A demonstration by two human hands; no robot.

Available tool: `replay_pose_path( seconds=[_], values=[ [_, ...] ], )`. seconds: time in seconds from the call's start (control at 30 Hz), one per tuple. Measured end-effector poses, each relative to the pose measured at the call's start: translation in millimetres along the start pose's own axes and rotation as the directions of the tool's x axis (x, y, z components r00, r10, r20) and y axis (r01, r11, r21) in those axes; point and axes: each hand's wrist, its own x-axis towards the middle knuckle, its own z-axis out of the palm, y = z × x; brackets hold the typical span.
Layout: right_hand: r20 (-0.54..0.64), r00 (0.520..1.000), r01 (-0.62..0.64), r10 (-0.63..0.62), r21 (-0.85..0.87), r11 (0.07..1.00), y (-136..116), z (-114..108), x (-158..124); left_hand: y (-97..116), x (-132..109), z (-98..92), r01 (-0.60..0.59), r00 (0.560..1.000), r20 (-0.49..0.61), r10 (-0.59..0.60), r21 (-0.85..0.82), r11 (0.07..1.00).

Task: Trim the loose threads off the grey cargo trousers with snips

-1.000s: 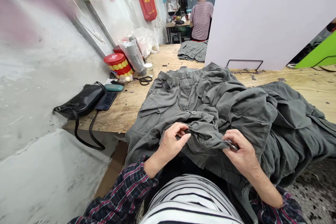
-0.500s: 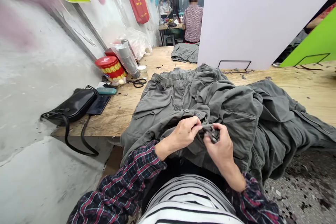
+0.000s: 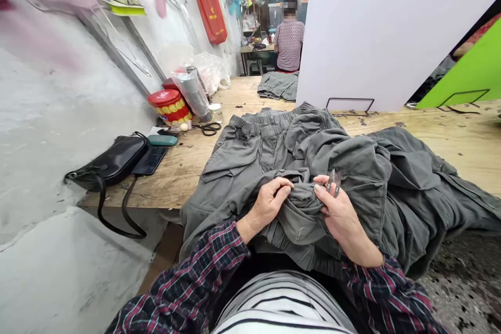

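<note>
Grey cargo trousers (image 3: 352, 167) lie heaped across the wooden table (image 3: 183, 167), hanging over its near edge onto my lap. My left hand (image 3: 270, 202) pinches a bunched fold of the grey cloth near the table edge. My right hand (image 3: 337, 209) grips the same fold from the right and holds small metal thread snips (image 3: 333, 180), their tips poking up above my fingers. Both hands are closed, a few centimetres apart, with the cloth gathered between them.
By the left wall lie a black handbag (image 3: 111, 163), a dark phone (image 3: 149, 159), a teal case (image 3: 162, 140), black scissors (image 3: 210, 128), a red tin (image 3: 169, 105) and a plastic-wrapped roll (image 3: 193, 91). A white board (image 3: 376, 31) stands behind. More grey cloth (image 3: 278, 85) and another person (image 3: 288, 44) are farther back.
My hands came together from wide apart on a trouser flap, then bunched the cloth into a fold. The snips in my right hand tipped upward into sight.
</note>
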Motion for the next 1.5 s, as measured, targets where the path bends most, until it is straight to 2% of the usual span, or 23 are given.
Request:
replay_pose_path(
  seconds=[0.07,0.13,0.2,0.27,0.37,0.43,0.47,0.5,0.57,0.67,0.77,0.83,0.9,1.0,1.07,1.1,1.17,1.23,1.27,1.3,1.37,1.43,1.5],
  values=[
    [-0.004,1.0,0.006,-0.006,-0.009,1.0,4,-3,3,4,-2,-2.0,-0.025,0.997,0.068,0.02,0.07,0.997],
    [0.018,0.998,0.054,-0.053,-0.057,0.997,8,-8,3,9,-2,-2.8,-0.122,0.99,0.093,0.107,0.183,0.975],
    [0.006,0.987,0.157,-0.158,-0.15,0.976,12,-15,-2,12,-2,-1.4,-0.218,0.976,0.076,0.205,0.282,0.934],
    [-0.003,0.957,0.274,-0.289,-0.308,0.911,15,-23,-9,14,-2,1.2,-0.23,0.971,0.021,0.236,0.323,0.918],
    [0.093,0.856,0.465,-0.508,-0.567,0.68,20,-31,-18,15,-1,2.3,-0.09,0.992,-0.066,0.106,0.218,0.972],
    [0.215,0.757,0.583,-0.617,-0.649,0.489,21,-34,-19,16,0,-0.6,0.051,0.998,-0.033,-0.049,0.065,0.997],
    [0.262,0.719,0.621,-0.644,-0.658,0.425,22,-34,-16,18,1,-2.9,0.126,0.992,0.007,-0.126,-0.032,0.991],
    [0.28,0.703,0.636,-0.653,-0.659,0.402,22,-34,-12,20,2,-5.5,0.199,0.98,0.054,-0.193,-0.142,0.97],
    [0.235,0.731,0.609,-0.64,-0.648,0.457,23,-33,2,22,4,-9.9,0.325,0.944,0.178,-0.276,-0.378,0.867],
    [0.149,0.835,0.494,-0.529,-0.624,0.605,27,-31,25,19,8,-12.0,0.446,0.895,0.331,-0.3,-0.614,0.652],
    [0.209,0.892,0.437,-0.4,-0.619,0.652,29,-32,33,7,10,-10.4,0.476,0.872,0.303,-0.385,-0.708,0.522],
    [0.215,0.904,0.415,-0.371,-0.654,0.633,24,-32,25,0,11,-9.0,0.477,0.862,0.257,-0.438,-0.703,0.527],
    [0.201,0.883,0.434,-0.424,-0.695,0.574,14,-30,10,-1,10,-6.9,0.472,0.868,0.229,-0.44,-0.657,0.588],
    [0.271,0.785,0.549,-0.557,-0.722,0.422,2,-20,-7,8,10,-1.6,0.429,0.894,0.19,-0.405,-0.621,0.656],
    [0.322,0.75,0.597,-0.578,-0.705,0.383,-2,-12,-10,15,10,2.3,0.389,0.915,0.168,-0.366,-0.606,0.694],
    [0.32,0.762,0.598,-0.563,-0.682,0.421,-3,-8,-9,17,10,3.9,0.359,0.929,0.144,-0.342,-0.584,0.728],
    [0.294,0.847,0.526,-0.442,-0.582,0.621,-3,-4,-6,16,9,6.0,0.274,0.957,0.057,-0.284,-0.498,0.823],
    [0.303,0.935,0.304,-0.186,-0.407,0.861,-4,-1,-4,9,9,6.8,0.189,0.975,-0.042,-0.22,-0.373,0.908],
    [0.325,0.944,0.16,-0.053,-0.312,0.937,-4,0,-4,5,8,6.9,0.154,0.978,-0.085,-0.189,-0.309,0.938],
    [0.35,0.935,0.028,0.052,-0.219,0.975,-4,1,-4,1,8,6.8,0.123,0.979,-0.126,-0.158,-0.248,0.961],
    [0.364,0.921,-0.131,0.136,-0.041,0.991,-3,2,-4,-4,6,6.2,0.047,0.972,-0.225,-0.075,-0.13,0.99],
    [0.326,0.937,-0.166,0.129,0.088,0.982,-2,2,-3,-3,3,4.6,-0.061,0.951,-0.303,0.058,-0.001,0.998],
    [0.284,0.953,-0.155,0.107,0.152,0.976,1,1,-1,5,-1,1.8,-0.155,0.954,-0.243,0.177,0.11,0.982]
  ],
)
